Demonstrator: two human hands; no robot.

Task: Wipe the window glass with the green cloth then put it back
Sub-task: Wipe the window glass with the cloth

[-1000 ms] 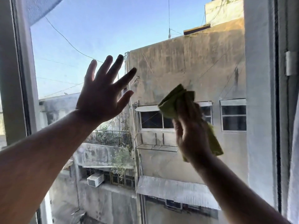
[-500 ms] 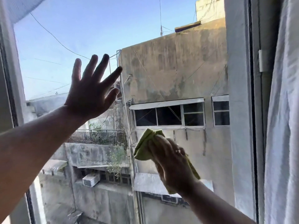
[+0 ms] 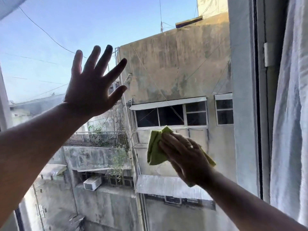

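— Under the right hand (image 3: 185,154), what's that crumpled bit of colour?

— A soft green cleaning cloth (image 3: 155,150), bunched up. Its fingers (image 3: 168,144) are clamped over it, pressing it flat to the clear window glass (image 3: 93,27); folds stick out past the fingertips to the left, and a corner shows behind the wrist.

— And the left hand (image 3: 90,92)?

— Higher up, to the left of the cloth and well apart from it. Fingers (image 3: 106,57) spread wide, gripping nothing, palm toward the pane. Whether it touches, I can't tell.

— Anything beside them?

— A pale fabric curtain (image 3: 290,114) hangs right of the right hand's knuckles, past the grey window frame (image 3: 263,97).
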